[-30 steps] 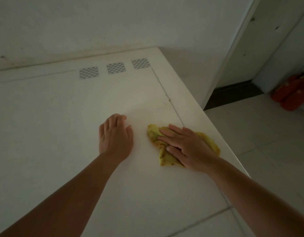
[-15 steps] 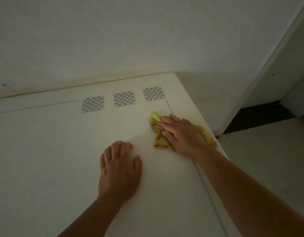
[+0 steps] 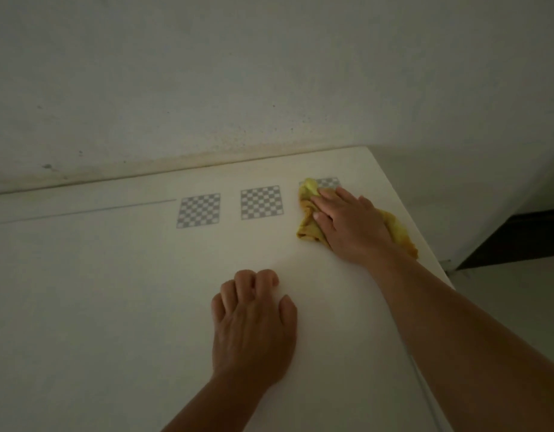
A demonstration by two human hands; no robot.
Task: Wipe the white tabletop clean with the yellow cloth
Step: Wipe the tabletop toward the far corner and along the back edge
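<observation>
The crumpled yellow cloth (image 3: 307, 213) lies near the far right corner of the white tabletop (image 3: 97, 291), partly covering the rightmost checkered marker. My right hand (image 3: 347, 224) presses flat on top of the cloth, fingers pointing left toward the wall side. My left hand (image 3: 253, 325) rests palm down on the bare tabletop nearer to me, its fingers curled under and holding nothing. Part of the cloth sticks out behind my right wrist by the table's right edge.
Two more checkered markers (image 3: 198, 210) (image 3: 262, 202) sit in a row left of the cloth. A stained wall (image 3: 238, 88) runs along the table's far edge. The table's right edge (image 3: 425, 244) drops to the floor, with a dark doorway base (image 3: 519, 238) beyond.
My right hand has slid the cloth away from me toward the far right corner, onto the rightmost marker. My left hand stayed put and curled its fingers. The view tilted upward.
</observation>
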